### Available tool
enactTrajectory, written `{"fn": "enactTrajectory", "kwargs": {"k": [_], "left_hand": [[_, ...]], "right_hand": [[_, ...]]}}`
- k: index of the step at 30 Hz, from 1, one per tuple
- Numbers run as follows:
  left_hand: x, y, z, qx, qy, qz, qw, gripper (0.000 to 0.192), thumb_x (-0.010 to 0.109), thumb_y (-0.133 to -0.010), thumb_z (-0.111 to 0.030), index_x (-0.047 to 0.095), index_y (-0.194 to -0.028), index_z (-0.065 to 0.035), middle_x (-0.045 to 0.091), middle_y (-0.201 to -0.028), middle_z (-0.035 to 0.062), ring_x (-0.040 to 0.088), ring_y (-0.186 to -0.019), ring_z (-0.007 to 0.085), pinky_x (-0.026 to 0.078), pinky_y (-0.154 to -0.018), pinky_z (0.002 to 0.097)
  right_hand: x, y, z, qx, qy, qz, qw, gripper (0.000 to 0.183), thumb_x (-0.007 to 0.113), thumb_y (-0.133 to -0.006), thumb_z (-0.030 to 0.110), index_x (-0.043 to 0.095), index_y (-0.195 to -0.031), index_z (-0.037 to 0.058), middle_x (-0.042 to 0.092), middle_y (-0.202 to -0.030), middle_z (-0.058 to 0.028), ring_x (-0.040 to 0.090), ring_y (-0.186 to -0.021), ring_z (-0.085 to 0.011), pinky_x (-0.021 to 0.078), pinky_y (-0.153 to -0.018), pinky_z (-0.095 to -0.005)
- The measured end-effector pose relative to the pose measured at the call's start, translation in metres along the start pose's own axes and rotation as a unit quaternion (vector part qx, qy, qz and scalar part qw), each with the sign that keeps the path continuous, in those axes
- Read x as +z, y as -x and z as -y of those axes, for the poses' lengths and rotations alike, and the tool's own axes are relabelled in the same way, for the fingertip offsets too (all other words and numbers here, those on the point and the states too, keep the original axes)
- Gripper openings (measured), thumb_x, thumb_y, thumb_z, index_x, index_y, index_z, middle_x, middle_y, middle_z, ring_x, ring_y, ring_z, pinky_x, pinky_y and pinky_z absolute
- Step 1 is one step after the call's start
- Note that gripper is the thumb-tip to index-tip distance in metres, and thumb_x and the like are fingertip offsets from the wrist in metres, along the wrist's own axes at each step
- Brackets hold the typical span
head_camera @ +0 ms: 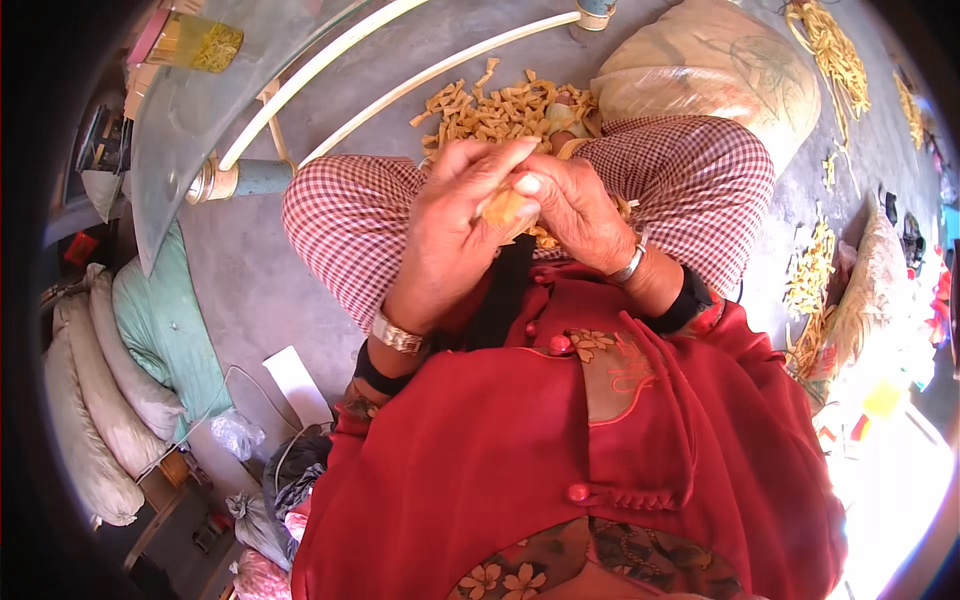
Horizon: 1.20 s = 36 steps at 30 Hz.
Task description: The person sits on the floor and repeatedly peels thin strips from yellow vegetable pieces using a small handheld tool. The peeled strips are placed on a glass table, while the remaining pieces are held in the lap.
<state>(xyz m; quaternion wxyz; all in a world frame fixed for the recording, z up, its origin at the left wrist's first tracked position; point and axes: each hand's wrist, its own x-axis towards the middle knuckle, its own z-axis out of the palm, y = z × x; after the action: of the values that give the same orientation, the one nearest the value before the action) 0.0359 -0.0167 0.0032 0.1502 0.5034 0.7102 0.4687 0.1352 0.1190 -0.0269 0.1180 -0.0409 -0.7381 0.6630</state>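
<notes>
My left hand (pixel 450 217), with a metal watch band at the wrist, is closed on a folded yellow-tan strip (pixel 504 208), its material unclear. Against it, my right hand (pixel 581 206), with a silver bracelet, has its thumb and fingers on the same strip. The two hands meet above my crossed legs, in checked trousers. Beyond them a pile of short tan knotted pieces (pixel 465 112) lies on the floor by my foot. More yellow strips (pixel 546 237) show partly in my lap, mostly hidden by the hands. A black strap (pixel 504 292) runs below the hands.
A large stuffed sack (pixel 712 67) stands beyond my right knee. Bundles of yellow strips (pixel 832 52) lie on the floor at the right. A glass-topped table (pixel 202 97) with curved pale rails (pixel 442 67) is at upper left. Filled sacks (pixel 105 382) and plastic bags lie left.
</notes>
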Motion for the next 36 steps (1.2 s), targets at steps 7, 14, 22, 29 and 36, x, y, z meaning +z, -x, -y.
{"fn": "enactTrajectory", "kwargs": {"k": [7, 14, 22, 29, 36], "left_hand": [[0.011, 0.013, 0.017, -0.174, 0.498, 0.059, 0.847, 0.043, 0.037, -0.100, -0.027, 0.053, -0.122, 0.0065, 0.058, -0.114, 0.0139, 0.058, -0.098, 0.0194, 0.052, -0.078, 0.0341], [0.013, 0.005, 0.024, -0.170, 0.626, 0.022, 0.761, 0.051, 0.030, -0.102, -0.032, 0.049, -0.123, 0.0092, 0.049, -0.097, 0.0072, 0.047, -0.071, 0.0128, 0.054, -0.072, 0.0351], [0.007, -0.008, 0.035, -0.233, 0.406, -0.005, 0.883, 0.051, 0.036, -0.100, -0.036, 0.052, -0.122, 0.0071, 0.054, -0.085, 0.0075, 0.047, -0.057, 0.0082, 0.052, -0.055, 0.0257], [0.012, -0.012, 0.048, -0.243, 0.296, -0.033, 0.923, 0.022, 0.057, -0.094, -0.021, 0.060, -0.097, -0.0001, 0.051, -0.062, -0.0030, 0.039, -0.045, 0.0011, 0.032, -0.040, 0.0174], [-0.016, -0.015, 0.050, -0.262, 0.405, -0.029, 0.875, 0.014, 0.061, -0.090, -0.013, 0.060, -0.097, -0.0010, 0.054, -0.070, -0.0013, 0.040, -0.050, 0.0014, 0.031, -0.041, 0.0178]], "right_hand": [[0.007, -0.002, -0.011, 0.008, -0.048, -0.164, 0.985, 0.032, 0.047, -0.097, 0.029, 0.050, -0.110, 0.0001, 0.058, -0.092, -0.0096, 0.057, -0.087, -0.0170, 0.0459, -0.078, -0.0301], [-0.048, 0.026, -0.030, 0.093, 0.105, -0.197, 0.970, 0.053, 0.033, -0.099, 0.045, 0.061, -0.087, 0.0023, 0.049, -0.064, 0.0004, 0.040, -0.053, -0.0066, 0.0301, -0.048, -0.0221], [-0.052, 0.032, -0.036, 0.125, -0.018, -0.103, 0.987, 0.016, 0.061, -0.092, 0.019, 0.061, -0.086, 0.0038, 0.051, -0.071, 0.0040, 0.041, -0.059, -0.0020, 0.0348, -0.051, -0.0180], [-0.034, 0.014, -0.024, 0.215, 0.007, -0.011, 0.977, 0.020, 0.059, -0.092, 0.023, 0.060, -0.096, 0.0036, 0.053, -0.073, 0.0027, 0.050, -0.062, -0.0037, 0.0413, -0.044, -0.0170], [-0.014, -0.019, -0.015, 0.075, 0.047, 0.054, 0.995, 0.022, 0.055, -0.094, 0.019, 0.058, -0.082, 0.0002, 0.048, -0.064, -0.0032, 0.043, -0.061, -0.0102, 0.0376, -0.057, -0.0266]]}}
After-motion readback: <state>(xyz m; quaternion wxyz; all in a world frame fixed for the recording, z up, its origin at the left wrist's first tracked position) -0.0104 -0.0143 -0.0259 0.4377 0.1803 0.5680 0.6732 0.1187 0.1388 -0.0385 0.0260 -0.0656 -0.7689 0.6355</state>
